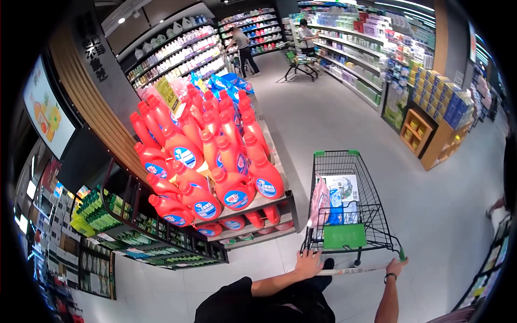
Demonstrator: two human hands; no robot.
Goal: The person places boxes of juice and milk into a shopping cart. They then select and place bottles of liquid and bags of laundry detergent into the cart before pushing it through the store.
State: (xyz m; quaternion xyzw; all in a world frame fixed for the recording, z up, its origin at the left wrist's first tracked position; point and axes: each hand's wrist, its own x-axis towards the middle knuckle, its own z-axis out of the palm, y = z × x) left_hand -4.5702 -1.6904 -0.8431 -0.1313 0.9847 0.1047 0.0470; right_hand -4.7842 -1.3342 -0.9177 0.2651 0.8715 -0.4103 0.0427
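Shopping cart [371, 207] of thin dark wire, its basket a tapering open mesh, stands straight ahead of the person, just right of the bottle display [293, 207]. Green caps mark its far corners, and a smooth, flat green panel [344, 237] spans the near end. Inside lie a crinkled pink package [320, 200], a glossy blue package [335, 207] and a white printed package [349, 194] (they bunch toward the left side).

The hands are apart on the pale, printed handle [360, 270]. The left hand [308, 263] lies over its left end, fingers spread; whether the thumb wraps underneath, I cannot tell. The right hand [397, 266], a dark band [390, 276] at its wrist, is curled around the right end.

Rounded, shiny red bottles [234, 156] crowd the display, whose squared near corner sits close to the cart's left side. Smooth grey floor [431, 215] opens wide on the right, and an aisle runs ahead between the display and the long shelves [350, 59]. Farther up it are two people [243, 49] [307, 36] and another cart [300, 60].
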